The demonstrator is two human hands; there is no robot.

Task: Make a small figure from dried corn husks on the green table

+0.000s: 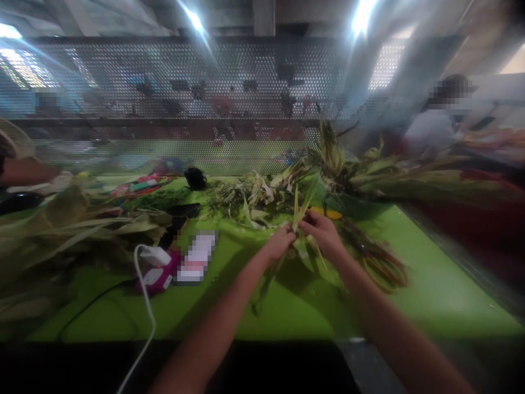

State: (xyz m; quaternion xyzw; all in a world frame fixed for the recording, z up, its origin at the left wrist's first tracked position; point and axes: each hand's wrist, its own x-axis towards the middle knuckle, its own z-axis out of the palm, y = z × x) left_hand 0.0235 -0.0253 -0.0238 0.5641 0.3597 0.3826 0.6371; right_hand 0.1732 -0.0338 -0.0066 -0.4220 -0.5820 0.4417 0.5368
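My left hand (282, 242) and my right hand (322, 232) meet above the green table. Both are closed on pale green corn husk strips (305, 200), which stick up between the fingers and hang down below them. The exact grip of the fingertips is blurred. Dried husk pieces (258, 191) lie in a heap just beyond my hands. To the right of my right hand rests a pair of scissors with yellowish handle loops (385, 273). A yellow object (326, 212), its kind unclear, lies behind that hand.
On the left, a phone (197, 257) lies beside a purple power adapter (159, 276) with a white charger and cable (147, 306). Large leaves (74, 235) cover the table's left end. More husks (332, 153) stand at the back right before a perforated screen (184, 82). A person (432, 128) is beyond.
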